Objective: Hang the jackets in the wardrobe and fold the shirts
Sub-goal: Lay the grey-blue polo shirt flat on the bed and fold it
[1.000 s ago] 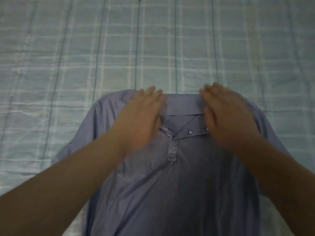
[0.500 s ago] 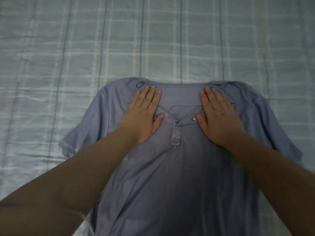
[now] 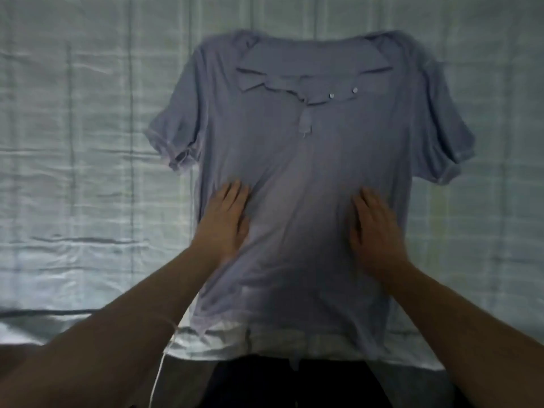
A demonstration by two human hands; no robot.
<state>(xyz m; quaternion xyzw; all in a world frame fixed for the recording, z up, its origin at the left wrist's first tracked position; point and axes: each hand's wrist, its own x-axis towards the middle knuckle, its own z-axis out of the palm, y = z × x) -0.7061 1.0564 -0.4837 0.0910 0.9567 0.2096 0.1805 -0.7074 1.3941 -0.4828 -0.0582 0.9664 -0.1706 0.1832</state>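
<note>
Shirt [image 3: 300, 148] lies face up and spread flat on the checked sheet [image 3: 73, 142]. No fold made yet.

Left hand [image 3: 223, 222]: palm down on the cloth, fingers [image 3: 232, 192] straight and close together, gripping nothing. Right hand [image 3: 376, 231]: the same, fingers [image 3: 368, 198] straight and nearly touching, thumb tucked inward. Both hands look slightly blurred.

Positions taken from the fingers:
- Collar [image 3: 309, 63] and buttons [image 3: 332, 96]: well beyond the fingertips, at the far end. Placket open, collar points splayed.
- Left sleeve [image 3: 173, 136]: beyond and outward of the left fingertips, cuff bunched.
- Right sleeve [image 3: 444, 142]: beyond and outward of the right fingertips, lying flatter.
- Hem [image 3: 294, 346]: behind the wrists, at the near edge of the bed.
- Between the two sets of fingers: bare chest panel with shallow creases fanning out from the left fingertips.

Reading: flat palms rather than a pinch suggest smoothing, which presses out wrinkles so that later folds lie true. Placing the hands symmetrically on either side of the midline holds the body square on the sheet. Spreading the shirt face up with the sleeves out keeps the seams visible as fold guides.

Judgement: preparation stage of folding. The bunched left cuff probably needs flattening before the sides are turned in.
</note>
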